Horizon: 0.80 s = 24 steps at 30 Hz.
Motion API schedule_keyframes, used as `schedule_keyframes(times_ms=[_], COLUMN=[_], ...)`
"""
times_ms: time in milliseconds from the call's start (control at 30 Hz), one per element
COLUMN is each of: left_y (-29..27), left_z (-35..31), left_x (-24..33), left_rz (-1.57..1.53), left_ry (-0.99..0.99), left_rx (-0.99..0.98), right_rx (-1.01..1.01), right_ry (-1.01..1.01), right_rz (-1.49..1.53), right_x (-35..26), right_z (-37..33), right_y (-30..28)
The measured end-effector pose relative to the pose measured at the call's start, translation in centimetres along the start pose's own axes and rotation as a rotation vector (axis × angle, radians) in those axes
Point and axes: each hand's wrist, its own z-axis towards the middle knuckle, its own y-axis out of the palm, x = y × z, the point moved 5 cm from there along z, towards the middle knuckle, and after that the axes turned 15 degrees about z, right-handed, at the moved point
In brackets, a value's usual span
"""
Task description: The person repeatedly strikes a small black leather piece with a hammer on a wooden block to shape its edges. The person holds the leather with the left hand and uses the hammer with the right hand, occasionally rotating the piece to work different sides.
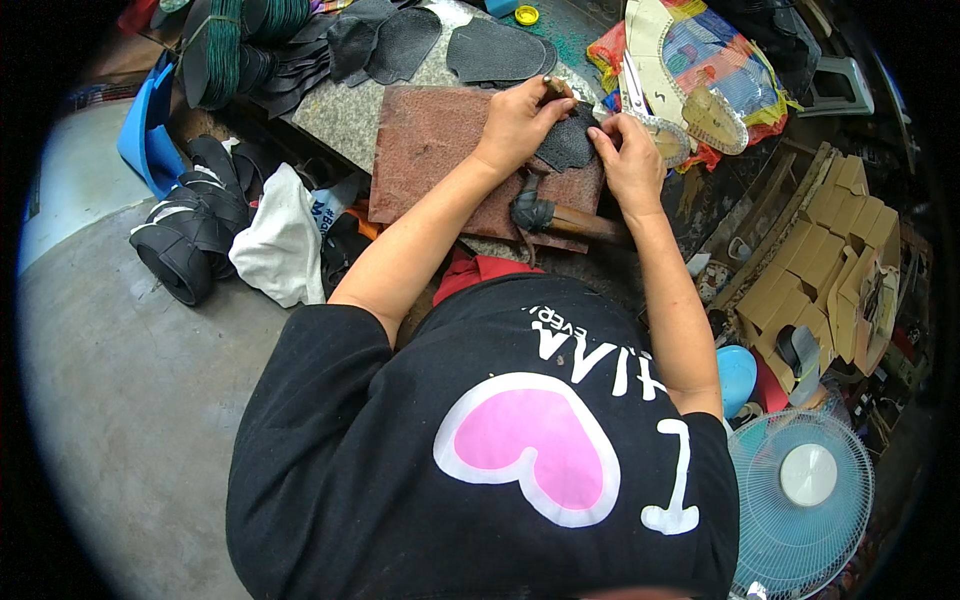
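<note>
A small black textured piece, leather-like (567,146), lies on the reddish-brown slab (420,150). My left hand (522,122) is closed round a short brownish rod-like tool (553,90) at the far left edge of that piece. The tool's lower end is hidden by my fingers. With thumb and forefinger pressed together, my right hand (630,158) pinches the piece's right edge. Nearer me on the slab rests a hammer (578,222), its dark head to the left and its wooden handle running right under my right forearm.
More black cut pieces (500,52) lie beyond the slab on a grey stone surface (335,120). Scissors (632,85) and cream patterns (655,45) sit at far right. Black sandals (190,235) and a white cloth (283,240) are at left; cardboard boxes (815,265) and a fan (800,500) at right.
</note>
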Motion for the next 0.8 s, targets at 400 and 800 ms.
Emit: schedule_keyframes(times_ms=[400,800], left_y=[-0.2,0.5], left_z=[0.4,0.0], left_x=[2.1,4.9], left_rz=[0.245,0.46], left_ry=[0.218,0.525], left_rx=[0.046,0.106], right_rx=[-0.453,0.263], right_ry=[-0.2,-0.26], right_rz=[-0.184,0.607], right_x=[-3.1,-6.1], right_z=[-8.4,-6.9], right_y=[-2.5,-11.3])
